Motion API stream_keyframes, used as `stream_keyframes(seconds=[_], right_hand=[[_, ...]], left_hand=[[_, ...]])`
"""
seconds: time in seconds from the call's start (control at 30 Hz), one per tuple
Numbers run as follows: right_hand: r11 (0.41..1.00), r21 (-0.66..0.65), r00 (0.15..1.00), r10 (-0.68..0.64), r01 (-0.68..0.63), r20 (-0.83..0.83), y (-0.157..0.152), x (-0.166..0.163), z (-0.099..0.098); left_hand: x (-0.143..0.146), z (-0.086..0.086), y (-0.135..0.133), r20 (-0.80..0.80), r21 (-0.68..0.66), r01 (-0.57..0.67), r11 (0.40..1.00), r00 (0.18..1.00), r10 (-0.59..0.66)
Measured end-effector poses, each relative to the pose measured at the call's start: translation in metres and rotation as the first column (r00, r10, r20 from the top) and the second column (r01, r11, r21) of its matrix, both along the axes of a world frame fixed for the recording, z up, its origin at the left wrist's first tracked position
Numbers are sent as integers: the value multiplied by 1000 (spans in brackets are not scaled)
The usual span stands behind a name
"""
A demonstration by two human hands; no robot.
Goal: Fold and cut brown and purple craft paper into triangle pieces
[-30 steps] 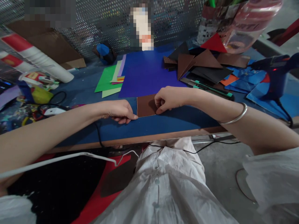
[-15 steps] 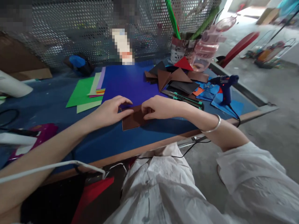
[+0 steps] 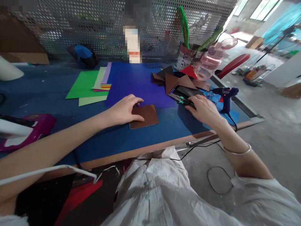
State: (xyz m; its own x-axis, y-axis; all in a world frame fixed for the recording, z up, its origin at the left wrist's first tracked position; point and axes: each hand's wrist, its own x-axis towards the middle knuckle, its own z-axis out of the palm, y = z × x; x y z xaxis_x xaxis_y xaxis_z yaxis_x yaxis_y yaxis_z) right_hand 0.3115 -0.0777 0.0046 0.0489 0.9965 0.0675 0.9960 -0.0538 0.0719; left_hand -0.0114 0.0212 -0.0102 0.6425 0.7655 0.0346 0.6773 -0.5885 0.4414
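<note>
A small brown sheet of paper or card (image 3: 150,116) lies on the blue tabletop. My left hand (image 3: 124,110) rests at its left side, thumb on the sheet and fingers curved near its far edge, with a gap between them. To the right, my right hand (image 3: 205,110) is over the handle end of a green-and-black utility knife (image 3: 180,98), fingers stretched out and thumb apart. The hand hides the handle, so whether the fingers touch it is unclear. Folded brown and black paper pieces (image 3: 171,82) are heaped just beyond the knife.
A large dark-blue sheet (image 3: 134,81) lies beyond the brown one, beside green sheets (image 3: 82,83). A glue gun (image 3: 225,97) with a cord stands at right. A pink bottle (image 3: 208,64) and a pen holder (image 3: 185,58) stand behind, before a perforated metal panel (image 3: 160,34).
My right hand has left the brown sheet and moved right to the knife. My left hand stays at the sheet. The view has shifted slightly.
</note>
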Motion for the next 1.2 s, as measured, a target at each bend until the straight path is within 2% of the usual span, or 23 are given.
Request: stream_keyframes(seconds=[0.07, 0.2, 0.37, 0.5, 0.6, 0.7, 0.83, 0.93, 1.2], right_hand=[[999, 38, 1000, 14, -13, -20, -4, -1, -2], [987, 136, 988, 99, -82, -120, -23, -4, -3], [952, 220, 928, 266, -211, -262, -58, -10, -4], [953, 202, 904, 281, -224, -323, -86, -19, -4], [951, 200, 888, 296, -238, -351, -104, -27, -5], [953, 142, 876, 300, -266, -377, -117, -35, -7], [950, 84, 859, 309, -302, -408, -126, -44, -10], [940, 81, 856, 337, -332, -392, -129, -46, -11], [925, 61, 856, 370, -374, -361, -135, -46, -12]], left_hand=[[1, 0, -1, -38, 10, 9, 1000, 999, -8], [5, 2, -2, -104, -54, -13, 998, 995, 7], [2, 5, -6, -45, -61, -19, 998, 999, 16], [-5, 7, -12, 86, -90, 106, 990, 991, -99], [-9, 8, -12, 143, -164, 237, 958, 966, -214], [-11, 7, -8, 179, -189, 288, 939, 950, -256], [-10, 4, -6, 180, -191, 285, 939, 951, -252], [-9, 1, -8, 160, -162, 239, 957, 964, -213], [-7, 0, -25, 125, -119, 150, 982, 983, -135]])
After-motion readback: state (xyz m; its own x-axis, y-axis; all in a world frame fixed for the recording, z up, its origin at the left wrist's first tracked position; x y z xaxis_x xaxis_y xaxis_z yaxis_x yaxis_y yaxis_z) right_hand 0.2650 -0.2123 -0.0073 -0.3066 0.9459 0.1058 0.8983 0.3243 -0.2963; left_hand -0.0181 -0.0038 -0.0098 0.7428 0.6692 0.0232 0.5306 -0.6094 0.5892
